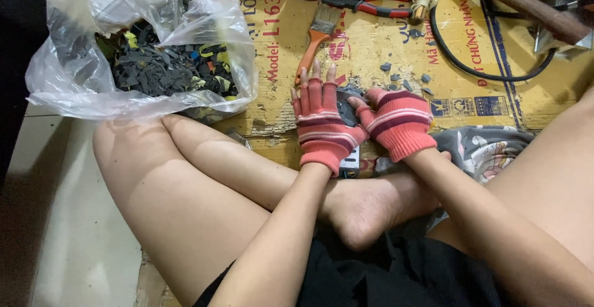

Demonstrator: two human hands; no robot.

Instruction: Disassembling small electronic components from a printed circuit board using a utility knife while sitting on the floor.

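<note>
Legs: we sit cross-legged, our foot (362, 211) tucked just under both hands, so the work stays low and close to the lap.
Left hand (322, 121): in a red striped fingerless glove, fingers stretched out and upright; it presses against the left side of a small dark flat piece (347, 113), seemingly to steady it.
Right hand (396, 121): in a matching glove, curled, with the thumb reaching onto the piece's right edge; the two hands close on the piece from both sides.
Piece: it sits between the hands, touching both and mostly hidden by them; we cannot tell what it is made of.
Cardboard (470, 66): spread under the piece, we judge as a work surface; grey scraps (405, 83) lie just beyond the hands.
Paintbrush (314, 38): beyond the piece, near the left fingertips, within easy reach.
Pliers (368, 2): farther beyond the piece, past the brush.
Plastic bag (124, 53): well to the left of the piece, open and full of dark offcuts.
Black cable (482, 72): beyond and right of the piece.
</note>
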